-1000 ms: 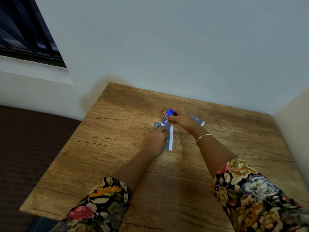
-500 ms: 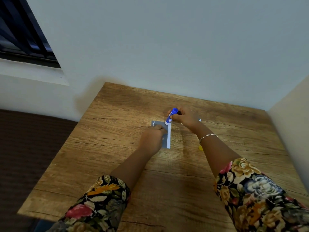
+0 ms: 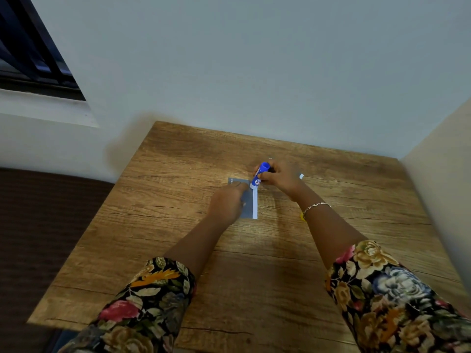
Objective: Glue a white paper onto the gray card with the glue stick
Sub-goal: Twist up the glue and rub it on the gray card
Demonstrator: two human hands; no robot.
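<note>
Nearest the table's [image 3: 178,225] near edge, two forearms reach out from flowered sleeves, the left sleeve [image 3: 142,301] over the near-left part and the right sleeve [image 3: 382,289] over the near-right part. The right wrist wears a thin chain bracelet [image 3: 316,206]. A small yellow thing [image 3: 303,216] peeks out from under that wrist on the wood, too hidden to tell what it is. Toward the middle of the table, a little nearer the far edge, the left hand [image 3: 228,203] lies palm down on the gray card [image 3: 246,203]. It covers most of the card, and its fingers reach forward and press the card flat, gripping nothing. The card lies flat on the wood with its long sides running from near to far. A narrow strip of white paper [image 3: 254,203] lies along its right edge, touching it. At the far end of that strip the right hand [image 3: 283,179] has fingers and thumb wrapped round the blue glue stick [image 3: 258,177]. The stick is tilted, its lower end down at the strip's far end and its blue top leaning away toward the far edge. Just behind the right hand a small white corner [image 3: 301,176] of another piece shows on the wood. Beyond the far edge rises a pale wall [image 3: 254,72], with a dark window [image 3: 30,52] at the far left and a light panel [image 3: 438,187] along the table's right edge.
</note>
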